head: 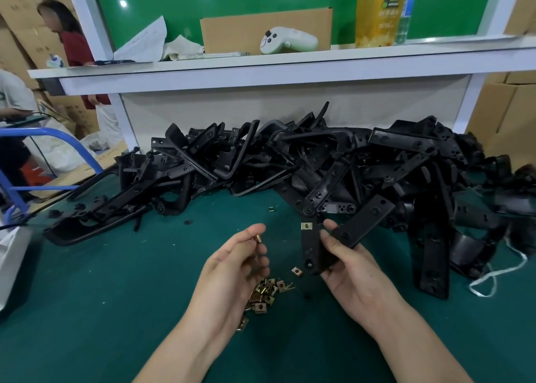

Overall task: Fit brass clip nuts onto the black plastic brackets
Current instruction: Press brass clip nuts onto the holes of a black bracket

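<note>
My right hand [345, 263] grips a black plastic bracket [361, 223], a V-shaped piece held above the green mat. A brass clip nut [306, 226] sits on the upper end of its left arm. To the left of the bracket, my left hand [237, 263] pinches a small brass clip nut [257, 239] between thumb and fingertips. A heap of loose brass clip nuts [265, 294] lies on the mat under my left hand, and a single one [296, 271] lies beside the bracket's lower end.
A big pile of black brackets [290, 162] fills the back of the green mat [116, 310]. White string [493, 278] trails at the right. A shelf [261, 63] above holds a cardboard box, a white controller and bottles. People stand at far left.
</note>
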`<state>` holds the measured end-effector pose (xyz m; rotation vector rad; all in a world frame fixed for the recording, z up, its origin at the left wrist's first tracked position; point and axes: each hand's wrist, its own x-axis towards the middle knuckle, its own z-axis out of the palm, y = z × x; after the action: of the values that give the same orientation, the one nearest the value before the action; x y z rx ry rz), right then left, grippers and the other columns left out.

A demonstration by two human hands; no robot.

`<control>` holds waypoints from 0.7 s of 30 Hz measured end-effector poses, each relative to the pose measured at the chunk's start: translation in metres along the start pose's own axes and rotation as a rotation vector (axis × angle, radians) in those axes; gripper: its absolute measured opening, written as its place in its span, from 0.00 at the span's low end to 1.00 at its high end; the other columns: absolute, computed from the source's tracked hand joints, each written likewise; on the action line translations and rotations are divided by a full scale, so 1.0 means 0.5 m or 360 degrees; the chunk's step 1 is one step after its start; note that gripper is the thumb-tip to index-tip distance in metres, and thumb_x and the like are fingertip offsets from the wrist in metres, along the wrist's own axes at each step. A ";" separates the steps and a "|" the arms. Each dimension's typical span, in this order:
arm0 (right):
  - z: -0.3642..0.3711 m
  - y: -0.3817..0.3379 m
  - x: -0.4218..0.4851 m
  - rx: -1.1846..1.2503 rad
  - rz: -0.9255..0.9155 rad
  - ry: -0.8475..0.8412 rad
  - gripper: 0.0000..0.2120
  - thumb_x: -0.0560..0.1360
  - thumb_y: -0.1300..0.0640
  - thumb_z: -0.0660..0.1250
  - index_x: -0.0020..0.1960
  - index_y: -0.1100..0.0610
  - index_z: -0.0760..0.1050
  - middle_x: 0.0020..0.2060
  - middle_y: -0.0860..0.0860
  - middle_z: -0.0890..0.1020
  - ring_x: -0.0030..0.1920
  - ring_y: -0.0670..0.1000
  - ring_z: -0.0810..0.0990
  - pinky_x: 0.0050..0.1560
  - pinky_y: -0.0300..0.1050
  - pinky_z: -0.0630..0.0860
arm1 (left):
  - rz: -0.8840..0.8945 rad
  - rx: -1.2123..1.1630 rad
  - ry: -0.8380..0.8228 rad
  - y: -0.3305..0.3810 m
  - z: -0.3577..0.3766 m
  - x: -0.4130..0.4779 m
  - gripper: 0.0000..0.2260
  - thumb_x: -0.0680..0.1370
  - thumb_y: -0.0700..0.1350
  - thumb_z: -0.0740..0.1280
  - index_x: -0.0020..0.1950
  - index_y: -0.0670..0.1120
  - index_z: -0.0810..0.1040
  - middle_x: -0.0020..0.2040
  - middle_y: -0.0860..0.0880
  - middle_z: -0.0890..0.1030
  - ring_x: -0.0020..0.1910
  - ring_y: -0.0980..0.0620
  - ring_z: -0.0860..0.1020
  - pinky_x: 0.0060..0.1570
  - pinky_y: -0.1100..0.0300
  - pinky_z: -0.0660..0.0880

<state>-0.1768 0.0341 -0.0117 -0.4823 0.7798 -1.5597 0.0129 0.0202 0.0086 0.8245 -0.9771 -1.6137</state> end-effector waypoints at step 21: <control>-0.001 0.003 0.001 0.0004 0.0004 0.0031 0.20 0.67 0.62 0.73 0.59 0.55 0.80 0.52 0.58 0.86 0.48 0.54 0.87 0.38 0.45 0.83 | -0.0145 -0.0327 -0.0012 0.004 0.000 -0.001 0.11 0.85 0.41 0.58 0.60 0.39 0.76 0.55 0.36 0.84 0.47 0.44 0.85 0.44 0.56 0.83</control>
<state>-0.1763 0.0337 -0.0129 -0.4650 0.7929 -1.5648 0.0137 0.0203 0.0106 0.7304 -0.7727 -1.7632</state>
